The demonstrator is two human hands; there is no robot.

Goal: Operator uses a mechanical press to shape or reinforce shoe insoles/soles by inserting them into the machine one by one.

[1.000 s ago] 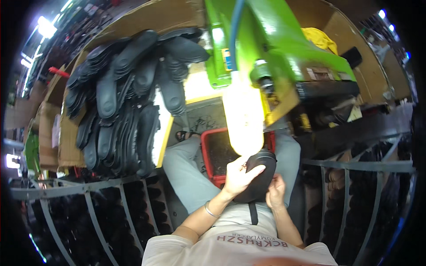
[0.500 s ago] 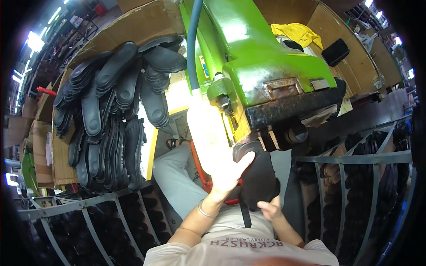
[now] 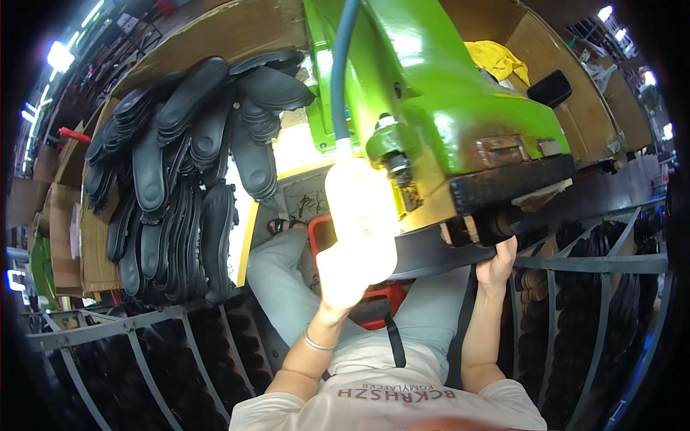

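A black shoe sole [image 3: 431,253] lies crosswise under the head of a green machine [image 3: 496,129], its right part hidden by the dark fittings there. My right hand [image 3: 496,267] grips the sole's right end, thumb pointing up beside the fittings. At the opposite end is my left hand [image 3: 346,281], next to a glaring lamp [image 3: 363,208] that hangs in front of the machine. The glare washes out this hand's fingers, so their grip on the sole cannot be made out.
Stacked black soles [image 3: 176,179] fill a cardboard box [image 3: 215,32] on the left. Metal racks [image 3: 136,327] with dark soles stand at both sides. A yellow cloth [image 3: 499,59] lies in another box at the right. A red stool [image 3: 388,296] is below, between my legs.
The sole has turned from upright in front of me to crosswise under the machine head. My right hand has risen to its right end; my left hand has shifted slightly left and down.
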